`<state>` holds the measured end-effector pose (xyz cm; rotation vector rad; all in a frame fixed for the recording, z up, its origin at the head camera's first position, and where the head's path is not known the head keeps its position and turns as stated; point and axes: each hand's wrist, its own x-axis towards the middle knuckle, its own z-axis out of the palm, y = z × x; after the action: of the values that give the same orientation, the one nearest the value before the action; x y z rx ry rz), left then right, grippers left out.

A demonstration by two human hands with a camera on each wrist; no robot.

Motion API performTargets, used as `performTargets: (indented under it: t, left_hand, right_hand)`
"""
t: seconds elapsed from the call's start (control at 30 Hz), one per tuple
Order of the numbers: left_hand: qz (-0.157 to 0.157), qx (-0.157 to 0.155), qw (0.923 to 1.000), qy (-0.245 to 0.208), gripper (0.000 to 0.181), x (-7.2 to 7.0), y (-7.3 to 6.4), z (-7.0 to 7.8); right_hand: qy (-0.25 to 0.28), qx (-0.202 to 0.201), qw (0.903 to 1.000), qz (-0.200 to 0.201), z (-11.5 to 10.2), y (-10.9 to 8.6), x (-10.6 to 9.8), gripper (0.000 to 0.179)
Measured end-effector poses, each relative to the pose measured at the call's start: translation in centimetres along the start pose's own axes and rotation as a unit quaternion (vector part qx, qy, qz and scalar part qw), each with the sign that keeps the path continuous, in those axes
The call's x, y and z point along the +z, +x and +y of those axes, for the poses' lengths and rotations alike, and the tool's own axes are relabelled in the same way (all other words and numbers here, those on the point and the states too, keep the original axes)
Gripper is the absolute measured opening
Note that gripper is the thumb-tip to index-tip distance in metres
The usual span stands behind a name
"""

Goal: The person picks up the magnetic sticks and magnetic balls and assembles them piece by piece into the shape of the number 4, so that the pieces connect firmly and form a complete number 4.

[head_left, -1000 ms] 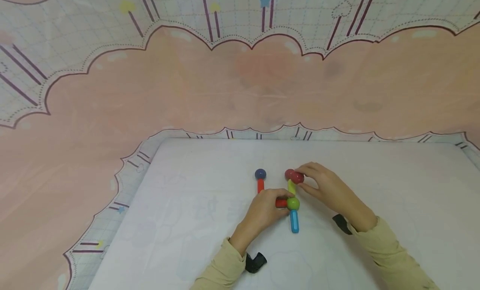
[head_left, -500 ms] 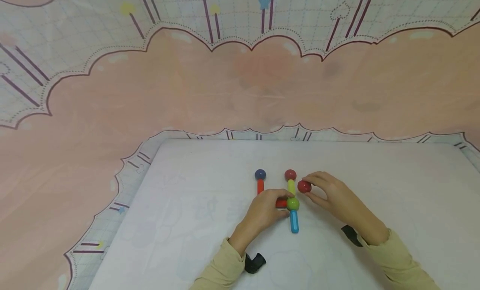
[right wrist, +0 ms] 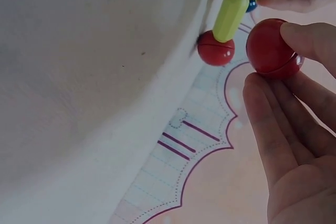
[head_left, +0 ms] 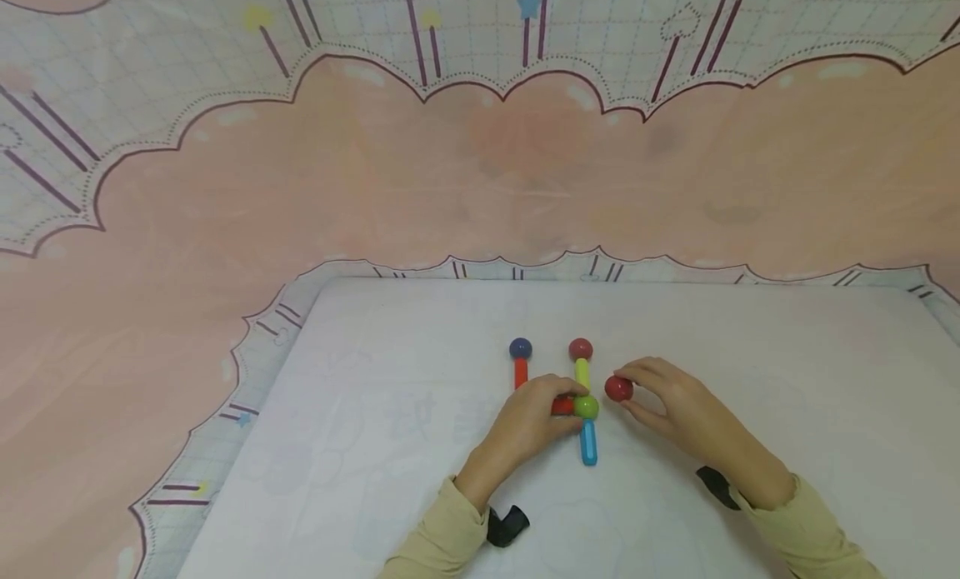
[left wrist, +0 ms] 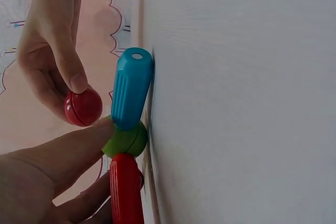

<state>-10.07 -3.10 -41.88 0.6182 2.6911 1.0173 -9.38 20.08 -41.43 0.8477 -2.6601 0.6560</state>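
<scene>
In the head view my right hand pinches a loose red ball between thumb and fingers, just right of a ball-and-rod toy figure. My left hand holds the figure at its green ball, thumb and forefinger on either side. From that ball a light blue rod points toward me, a red rod goes left, and a yellow-green rod leads to a second red ball. Left of these, a dark blue ball tops another red rod; the left hand hides its lower end.
The figure lies on a white tabletop. A cloth with a cloud pattern spreads beyond the table's far edge. A black strap piece sits by the left sleeve, another black piece by the right.
The right hand has drawn the loose red ball away from the fixed red ball, toward me and to the right. The left hand and the figure have stayed put.
</scene>
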Motion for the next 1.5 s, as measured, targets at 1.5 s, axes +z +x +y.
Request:
performTargets:
  t: [1.5]
  left_hand:
    - [0.027,-0.044,0.9982,-0.028,0.029,0.4,0.7,0.1]
  right_hand:
    - [0.124,-0.017,0.9872,-0.099,-2.0,-2.4,0.6,0.035]
